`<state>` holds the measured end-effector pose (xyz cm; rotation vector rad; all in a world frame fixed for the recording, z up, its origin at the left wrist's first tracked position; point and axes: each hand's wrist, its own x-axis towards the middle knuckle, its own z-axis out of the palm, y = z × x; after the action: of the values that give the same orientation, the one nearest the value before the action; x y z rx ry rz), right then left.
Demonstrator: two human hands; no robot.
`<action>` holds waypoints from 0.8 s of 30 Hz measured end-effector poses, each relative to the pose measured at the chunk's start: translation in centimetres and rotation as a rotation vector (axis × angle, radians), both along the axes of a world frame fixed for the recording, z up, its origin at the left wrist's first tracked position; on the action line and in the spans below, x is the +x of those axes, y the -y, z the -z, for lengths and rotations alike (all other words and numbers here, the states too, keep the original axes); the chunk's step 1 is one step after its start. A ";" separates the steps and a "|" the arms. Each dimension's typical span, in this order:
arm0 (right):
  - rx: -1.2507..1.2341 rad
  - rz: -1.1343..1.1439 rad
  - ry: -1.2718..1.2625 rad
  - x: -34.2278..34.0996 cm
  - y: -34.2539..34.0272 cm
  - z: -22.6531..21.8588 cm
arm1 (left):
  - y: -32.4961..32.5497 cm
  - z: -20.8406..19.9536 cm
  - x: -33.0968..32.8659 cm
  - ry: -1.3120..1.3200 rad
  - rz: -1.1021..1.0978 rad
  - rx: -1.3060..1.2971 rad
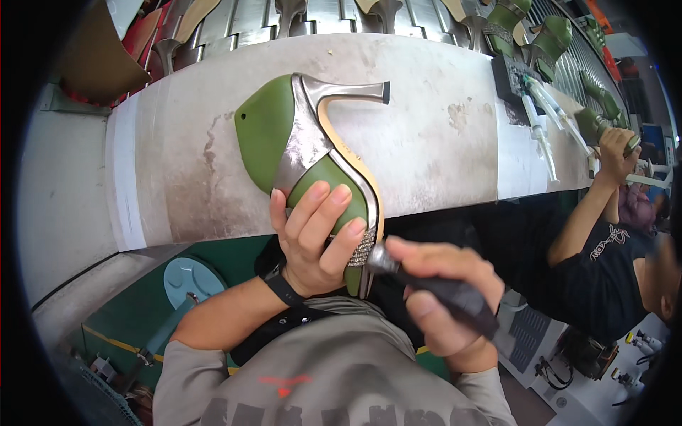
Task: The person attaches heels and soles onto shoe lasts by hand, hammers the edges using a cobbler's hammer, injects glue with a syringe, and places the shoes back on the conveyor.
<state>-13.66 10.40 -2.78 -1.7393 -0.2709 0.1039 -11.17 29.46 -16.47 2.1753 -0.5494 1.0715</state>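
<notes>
A green high-heeled shoe with silver-grey trim lies on its side, partly over the table's near edge. Its metallic heel points to the right, and the toe is toward me. My left hand wraps its fingers over the green upper near a glittering stone-covered band. In my right hand is a small hammer with a thick black handle. Its rounded metal head is right at the shoe's sole edge beside that band; whether the two touch I cannot tell.
Along the far side runs a metal slat conveyor carrying shoe parts and green shoes. Syringes lie by a black block on the worktable. At right, another person's hand holds a green shoe. A blue stool stands lower left.
</notes>
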 end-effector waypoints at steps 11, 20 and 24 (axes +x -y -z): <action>-0.201 -0.163 0.298 0.2 0.3 -0.9 | -1.6 -1.8 -0.3 -0.077 0.092 0.002; -0.437 0.094 0.316 7.1 -1.4 -0.9 | -10.1 -9.0 3.2 -0.268 0.486 -1.460; 0.609 -0.023 -0.604 7.5 -5.5 2.5 | -13.8 -9.7 5.1 -0.381 0.723 -1.969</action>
<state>-6.18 15.87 -5.31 -1.0368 0.1191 0.5001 -6.08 43.30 -6.75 0.2859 0.0666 0.2849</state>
